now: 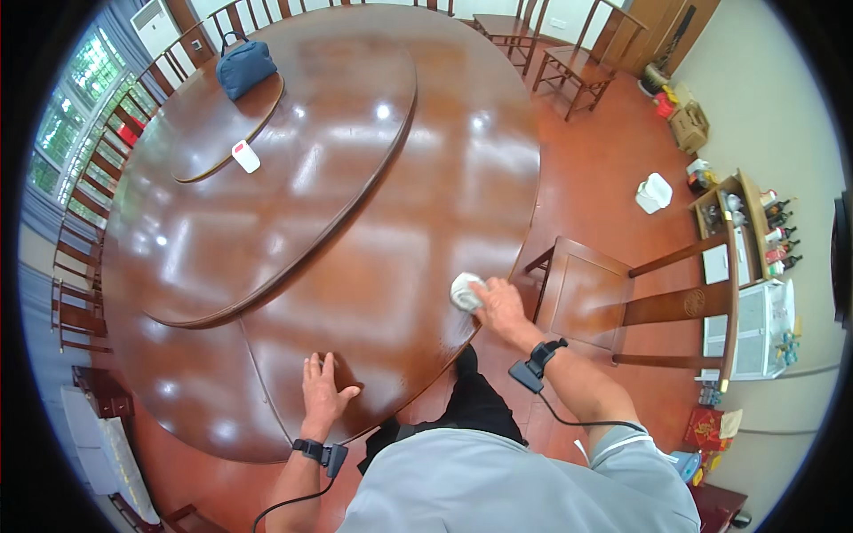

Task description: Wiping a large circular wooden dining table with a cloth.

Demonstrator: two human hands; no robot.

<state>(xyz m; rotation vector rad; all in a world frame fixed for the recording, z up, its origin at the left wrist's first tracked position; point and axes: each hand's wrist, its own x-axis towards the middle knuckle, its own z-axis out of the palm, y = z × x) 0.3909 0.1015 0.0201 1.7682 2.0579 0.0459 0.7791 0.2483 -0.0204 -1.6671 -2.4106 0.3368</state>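
Observation:
My right hand [500,305] grips a folded white cloth [466,292] and presses it on the polished wooden round table [360,286], close to the rim. Beside the cloth the tabletop has a dull, streaky patch. My left hand [322,390] rests on the table nearer my body, fingers spread, holding nothing. Just ahead of it a seam runs across the wood. Both wrists wear black straps with small cabled devices.
A raised wooden turntable [300,193] takes up the table's middle. On the table are a blue bag [245,68] and a white and red object [246,156]. A wooden chair [586,293] stands close at right. Beyond it, a white bin [654,193] and a shelf with bottles [750,223].

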